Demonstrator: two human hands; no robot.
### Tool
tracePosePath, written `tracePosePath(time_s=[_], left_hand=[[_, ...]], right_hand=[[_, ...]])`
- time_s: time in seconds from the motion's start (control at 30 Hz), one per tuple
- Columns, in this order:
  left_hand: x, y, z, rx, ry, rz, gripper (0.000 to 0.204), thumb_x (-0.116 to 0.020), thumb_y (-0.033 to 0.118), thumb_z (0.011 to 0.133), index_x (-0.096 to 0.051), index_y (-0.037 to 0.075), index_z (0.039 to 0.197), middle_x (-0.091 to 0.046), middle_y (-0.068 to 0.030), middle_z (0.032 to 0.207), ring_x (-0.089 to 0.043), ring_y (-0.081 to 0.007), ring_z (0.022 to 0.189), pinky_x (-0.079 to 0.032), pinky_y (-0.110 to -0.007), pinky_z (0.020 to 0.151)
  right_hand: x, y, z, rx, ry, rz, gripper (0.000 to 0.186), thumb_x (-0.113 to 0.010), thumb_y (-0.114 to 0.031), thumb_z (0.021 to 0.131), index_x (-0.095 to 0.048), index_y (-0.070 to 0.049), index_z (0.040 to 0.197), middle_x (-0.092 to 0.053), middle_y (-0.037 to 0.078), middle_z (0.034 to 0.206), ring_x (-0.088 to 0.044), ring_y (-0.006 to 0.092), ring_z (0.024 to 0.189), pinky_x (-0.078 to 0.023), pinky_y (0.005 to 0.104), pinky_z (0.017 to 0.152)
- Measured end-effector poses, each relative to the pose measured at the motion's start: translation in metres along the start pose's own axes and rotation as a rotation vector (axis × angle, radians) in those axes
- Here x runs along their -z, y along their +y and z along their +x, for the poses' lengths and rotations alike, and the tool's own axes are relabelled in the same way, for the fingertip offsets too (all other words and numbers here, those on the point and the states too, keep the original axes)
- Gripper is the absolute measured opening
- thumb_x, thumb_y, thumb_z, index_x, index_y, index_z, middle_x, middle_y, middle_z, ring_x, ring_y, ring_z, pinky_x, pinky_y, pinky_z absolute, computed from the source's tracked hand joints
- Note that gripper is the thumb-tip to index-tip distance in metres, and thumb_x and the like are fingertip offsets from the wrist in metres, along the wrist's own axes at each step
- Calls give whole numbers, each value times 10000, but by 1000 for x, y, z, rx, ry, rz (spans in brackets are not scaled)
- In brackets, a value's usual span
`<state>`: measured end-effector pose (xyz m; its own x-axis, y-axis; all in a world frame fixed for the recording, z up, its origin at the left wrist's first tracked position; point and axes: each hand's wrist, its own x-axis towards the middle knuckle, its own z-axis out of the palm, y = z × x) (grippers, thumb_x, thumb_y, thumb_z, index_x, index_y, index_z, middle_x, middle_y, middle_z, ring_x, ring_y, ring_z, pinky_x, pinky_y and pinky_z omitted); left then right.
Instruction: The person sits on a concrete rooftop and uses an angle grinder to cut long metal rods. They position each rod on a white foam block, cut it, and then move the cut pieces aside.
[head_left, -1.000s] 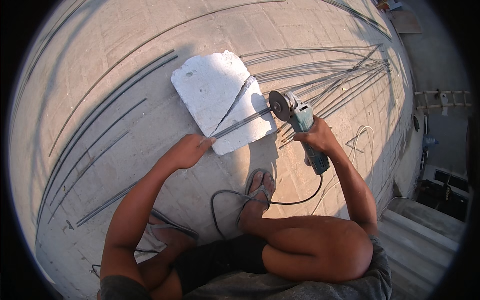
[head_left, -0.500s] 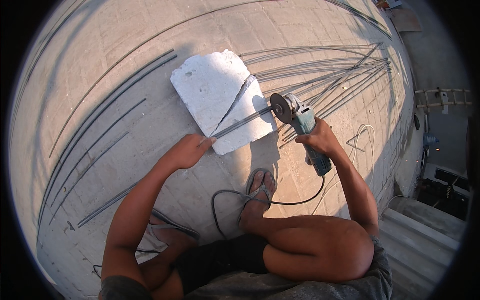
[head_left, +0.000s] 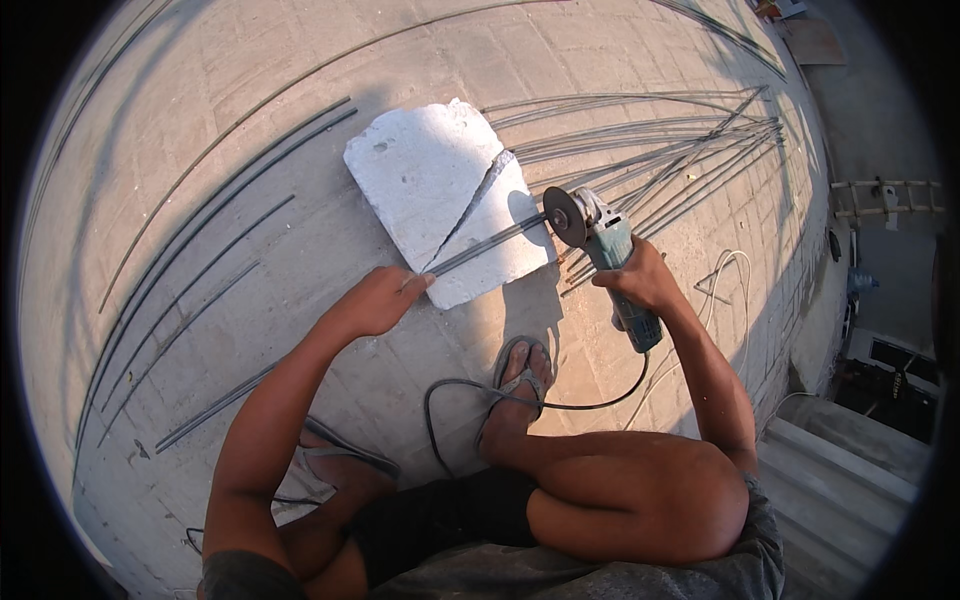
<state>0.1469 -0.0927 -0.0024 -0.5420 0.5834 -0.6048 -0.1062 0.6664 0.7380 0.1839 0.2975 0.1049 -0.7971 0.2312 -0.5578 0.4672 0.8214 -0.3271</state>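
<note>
My right hand (head_left: 645, 277) is wrapped round the body of a teal angle grinder (head_left: 612, 245). Its dark cutting disc (head_left: 567, 217) stands at the right end of what shows of the steel rods (head_left: 490, 243), close to or touching them; I cannot tell which. Those rods lie across a white, cracked slab (head_left: 430, 160) on the ground. At the slab's near-left corner, my left hand (head_left: 375, 300) grips the rods with its fingers closed. Part of their length is hidden behind the hand and the grinder.
Several loose rods (head_left: 650, 130) fan out beyond the slab to the right, and long bent rods (head_left: 215, 200) lie at left. The grinder's black cable (head_left: 540, 405) loops past my sandalled foot (head_left: 520, 375). A pale cord (head_left: 745, 300) lies at right, near the steps (head_left: 840, 470).
Hardly anything differs. The disc, rods and both hands keep their places on and by the slab, apart from a very slight shift of the whole view.
</note>
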Motion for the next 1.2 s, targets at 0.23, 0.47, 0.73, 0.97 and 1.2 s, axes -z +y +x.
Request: tracePosePath(time_s=[0.23,0.47,0.73,0.97,1.2], left_hand=[[-1,0,1,9,-3,8,595,-458,438,1130,-730,-90,1102,-742,-264,967,-692,-331,886,-508,-438,910],[-2,-4,2,-14,3,-12,585,-456,424,1133,-729,-94,1114,-741,-278,965,-698,-330,883,-510,-441,905],[-2,-2,2,-15,-1,5,585,-461,418,1132,-730,-101,1118,-744,-280,966,-707,-341,893,-515,-439,921],[-8,-11,5,-83,75,-22,605,-476,435,1125,-690,-97,934,-684,-269,812,-655,-348,753,-500,-468,809],[-2,1,1,-15,6,-24,561,-480,399,1125,-727,-105,1113,-740,-278,949,-695,-329,869,-515,-436,903]], right_hand=[[-4,4,2,7,9,8,685,-842,-328,627,-666,85,1144,-732,208,967,-706,298,818,-575,392,788],[-3,1,1,20,18,24,664,-851,-317,628,-668,83,1125,-731,204,960,-706,299,814,-573,396,779],[-5,5,1,25,36,17,658,-848,-313,631,-662,89,1119,-726,205,948,-704,291,807,-574,390,768],[-4,1,0,11,37,28,652,-843,-304,638,-657,99,1117,-726,202,938,-705,286,804,-574,394,763],[-3,4,2,-50,-12,2,698,-832,-303,652,-658,77,1211,-747,245,1048,-733,344,959,-560,405,896]])
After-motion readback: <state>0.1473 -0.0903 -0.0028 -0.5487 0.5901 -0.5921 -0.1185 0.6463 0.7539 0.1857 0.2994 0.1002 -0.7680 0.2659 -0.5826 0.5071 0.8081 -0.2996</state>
